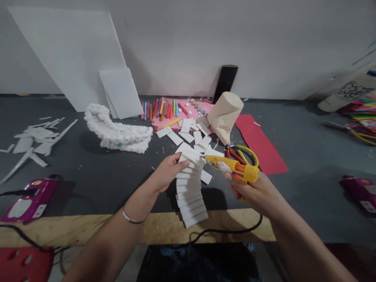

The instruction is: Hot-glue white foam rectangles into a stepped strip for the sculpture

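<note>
My left hand [169, 172] pinches the upper end of a curved strip of overlapping white card pieces [189, 192], thumb on top. The strip hangs down over the table's front edge. In my right hand [246, 192] is a yellow glue gun [232, 166], its fingers wrapped round the handle. The gun's nozzle points left and meets or nearly meets the strip's upper right edge; I cannot tell whether it touches. Loose white card rectangles [187, 137] lie just beyond the strip. Scissors with red and yellow handles [248, 152] rest behind the glue gun.
A white fluffy curved piece [123, 135] sits left of centre. Behind are crayons [163, 109], a phone [225, 80] and a beige cone-like form [226, 113]. Red paper [261, 145] lies right, paper scraps [38, 137] left. A black cord [229, 231] crosses the front edge; purple extension sockets [31, 199] sit left.
</note>
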Demonstrator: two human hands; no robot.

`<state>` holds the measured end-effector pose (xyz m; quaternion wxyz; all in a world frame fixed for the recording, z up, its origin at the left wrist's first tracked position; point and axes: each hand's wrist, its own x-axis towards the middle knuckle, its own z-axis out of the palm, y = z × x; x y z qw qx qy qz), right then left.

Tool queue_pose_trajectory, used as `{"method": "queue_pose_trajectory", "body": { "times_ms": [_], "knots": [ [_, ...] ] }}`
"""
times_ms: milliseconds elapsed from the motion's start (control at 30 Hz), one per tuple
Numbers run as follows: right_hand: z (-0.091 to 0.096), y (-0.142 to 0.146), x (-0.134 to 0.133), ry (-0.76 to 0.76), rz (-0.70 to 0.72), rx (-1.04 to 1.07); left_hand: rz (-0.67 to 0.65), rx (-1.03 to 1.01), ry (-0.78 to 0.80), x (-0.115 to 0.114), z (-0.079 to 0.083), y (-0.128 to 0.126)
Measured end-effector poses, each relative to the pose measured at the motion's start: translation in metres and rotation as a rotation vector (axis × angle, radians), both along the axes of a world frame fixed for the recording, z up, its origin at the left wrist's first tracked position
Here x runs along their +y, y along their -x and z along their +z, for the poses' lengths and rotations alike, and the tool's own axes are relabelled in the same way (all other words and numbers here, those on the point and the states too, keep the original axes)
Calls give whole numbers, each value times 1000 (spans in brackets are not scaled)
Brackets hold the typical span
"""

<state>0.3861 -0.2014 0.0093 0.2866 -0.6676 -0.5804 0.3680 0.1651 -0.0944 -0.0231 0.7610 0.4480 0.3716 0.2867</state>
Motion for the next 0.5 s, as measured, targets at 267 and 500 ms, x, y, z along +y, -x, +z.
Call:
{"method": "queue_pose_trajectory", "body": {
  "times_ms": [267,500],
  "knots": [
    [1,-3,-7,12,-36,-51,17,0,1,1,-1,0],
    [1,-2,-7,7,-46,-30,20,0,-13,2,-4,2]
  ]
}}
